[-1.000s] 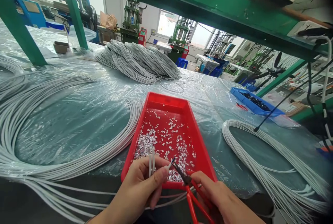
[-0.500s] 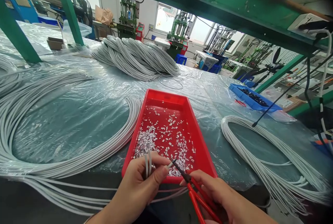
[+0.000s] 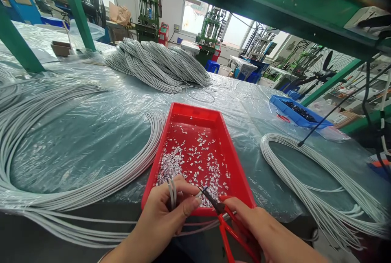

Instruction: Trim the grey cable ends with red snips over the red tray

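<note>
My left hand (image 3: 166,214) is closed around thin white cable ends (image 3: 171,191); two stick up between the fingers and one tip pokes out past the thumb toward the right. My right hand (image 3: 259,230) grips red-handled scissors (image 3: 227,228), whose dark blades meet that cable tip just over the near end of the red tray (image 3: 235,161). The tray holds many small silver foil scraps (image 3: 195,165).
Long bundles of white cable (image 3: 61,189) curve across the plastic-covered table at left, another coil (image 3: 308,185) lies at right, and a big pile (image 3: 159,67) sits at the back. A blue tray (image 3: 297,114) of dark parts is far right. Green frame beams run overhead.
Both hands stay at the tray's near end, with the scissor blades at the cable tip throughout. The view has shifted slightly.
</note>
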### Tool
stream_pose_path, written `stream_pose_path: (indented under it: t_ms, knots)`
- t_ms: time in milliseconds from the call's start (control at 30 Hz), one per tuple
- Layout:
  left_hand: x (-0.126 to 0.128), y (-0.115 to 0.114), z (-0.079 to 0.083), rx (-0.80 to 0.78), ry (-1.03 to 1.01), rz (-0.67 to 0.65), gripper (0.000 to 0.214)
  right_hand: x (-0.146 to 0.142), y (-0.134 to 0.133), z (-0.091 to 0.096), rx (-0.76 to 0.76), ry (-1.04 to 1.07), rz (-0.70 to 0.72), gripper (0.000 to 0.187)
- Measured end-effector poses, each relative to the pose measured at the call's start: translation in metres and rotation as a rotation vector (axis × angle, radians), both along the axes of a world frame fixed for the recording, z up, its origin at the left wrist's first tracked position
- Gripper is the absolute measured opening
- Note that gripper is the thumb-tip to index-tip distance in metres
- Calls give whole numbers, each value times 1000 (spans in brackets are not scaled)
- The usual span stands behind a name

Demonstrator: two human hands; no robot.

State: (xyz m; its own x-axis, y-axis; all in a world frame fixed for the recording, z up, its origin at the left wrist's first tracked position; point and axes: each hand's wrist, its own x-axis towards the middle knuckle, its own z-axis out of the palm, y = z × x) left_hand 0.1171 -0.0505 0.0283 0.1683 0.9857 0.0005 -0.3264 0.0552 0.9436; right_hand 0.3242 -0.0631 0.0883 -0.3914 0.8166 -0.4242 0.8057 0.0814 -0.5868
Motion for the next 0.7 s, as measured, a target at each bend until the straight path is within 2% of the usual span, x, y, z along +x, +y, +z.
stream_pose_path:
  t_ms: [100, 233, 433, 533, 700]
  knots:
    - [-1, 1, 0, 15, 14, -12, 4, 0, 2, -2, 2, -7, 21, 61]
    - [-1, 1, -6, 2, 26, -21, 6, 1, 2, -3, 66, 14, 42, 46]
    - [-1, 0, -9, -137, -87, -115, 15, 1, 3, -3, 176, 48, 99, 42]
    - [-3, 1, -6, -236, -233, -253, 22, 0, 6, 2, 201, 46, 150, 38]
    - [-8, 6, -1, -485, -546, -666, 22, 7, 11, 13, 225, 91, 213, 40]
